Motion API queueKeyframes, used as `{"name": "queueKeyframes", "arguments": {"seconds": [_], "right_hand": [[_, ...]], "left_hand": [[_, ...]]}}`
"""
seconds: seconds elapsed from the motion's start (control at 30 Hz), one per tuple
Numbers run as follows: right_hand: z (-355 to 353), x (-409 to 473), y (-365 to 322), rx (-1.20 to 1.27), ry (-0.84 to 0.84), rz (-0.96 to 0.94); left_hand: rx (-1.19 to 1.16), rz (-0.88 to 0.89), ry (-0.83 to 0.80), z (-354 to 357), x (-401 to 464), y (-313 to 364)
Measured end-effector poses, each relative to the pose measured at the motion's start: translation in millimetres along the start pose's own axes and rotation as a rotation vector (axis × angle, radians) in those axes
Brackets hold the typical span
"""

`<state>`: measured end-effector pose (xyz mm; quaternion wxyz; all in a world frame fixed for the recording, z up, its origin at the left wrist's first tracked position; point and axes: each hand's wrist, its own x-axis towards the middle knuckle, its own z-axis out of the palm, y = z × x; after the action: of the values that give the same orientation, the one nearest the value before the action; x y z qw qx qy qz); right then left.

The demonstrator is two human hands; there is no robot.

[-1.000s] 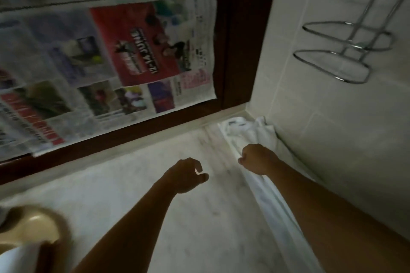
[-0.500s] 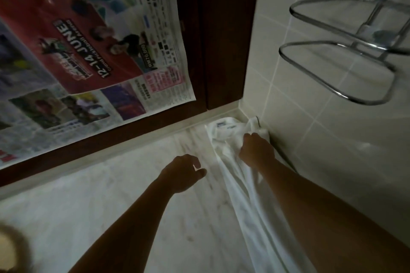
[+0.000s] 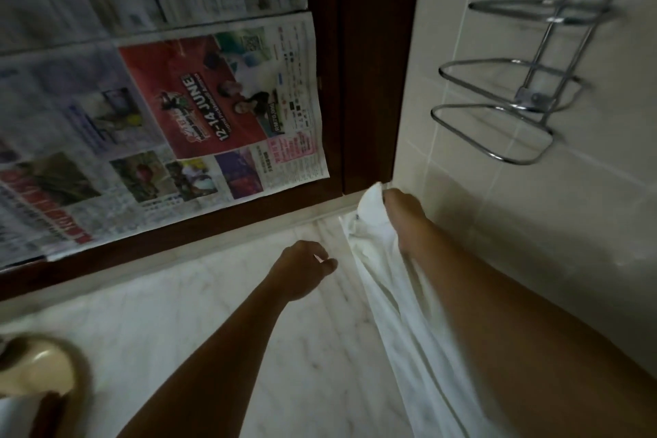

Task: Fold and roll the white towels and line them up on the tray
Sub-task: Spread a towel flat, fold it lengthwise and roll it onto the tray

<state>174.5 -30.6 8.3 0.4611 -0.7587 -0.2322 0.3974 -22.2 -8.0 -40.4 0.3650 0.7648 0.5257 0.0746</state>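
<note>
A long white towel [image 3: 398,299] lies bunched along the right side of a pale marble counter [image 3: 199,324], against the tiled wall. My right hand [image 3: 401,213] grips its far end in the back corner, with the cloth gathered up over the fingers. My left hand [image 3: 302,268] hovers just left of the towel over the marble, fingers loosely curled and holding nothing. No tray is in view.
A dark wooden window frame [image 3: 366,64] with newspaper sheets [image 3: 220,107] stuck on it rises behind the counter. A chrome wire rack [image 3: 512,110] is fixed to the tiled wall on the right. A beige basin [image 3: 39,370] shows at the lower left.
My right hand has pushed further into the back corner and gathered the towel's far end. The left hand stays hovering beside the towel. The camera has shifted.
</note>
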Motion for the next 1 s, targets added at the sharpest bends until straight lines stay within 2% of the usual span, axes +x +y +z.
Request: {"name": "queueKeyframes", "arguments": {"seconds": [0.1,0.23,0.3,0.4,0.53,0.63,0.83,1.0], "right_hand": [[9,-55,-20,0.146,-0.231,-0.061],[20,-139,-39,0.088,-0.51,-0.224],[26,-177,-41,0.018,-0.561,-0.291],[34,-234,-44,-0.123,-0.582,-0.379],[43,-299,-51,-0.174,-0.499,-0.501],[46,-334,-55,-0.155,-0.467,-0.607],[23,-359,-49,-0.165,-0.288,-0.61],[-10,-358,-25,-0.285,-0.355,-0.542]], "left_hand": [[-0.141,-0.022,0.061,-12,-42,1],[-0.207,-0.041,0.232,-33,-112,-11],[-0.17,-0.047,0.285,-48,-149,-20],[-0.189,-0.076,0.229,-67,-203,-35],[-0.458,-0.121,0.004,-77,-277,-38],[-0.548,-0.128,-0.023,-79,-324,-49],[-0.534,-0.117,0.083,-98,-393,-72],[-0.495,-0.018,0.349,-118,-424,-80]]}}
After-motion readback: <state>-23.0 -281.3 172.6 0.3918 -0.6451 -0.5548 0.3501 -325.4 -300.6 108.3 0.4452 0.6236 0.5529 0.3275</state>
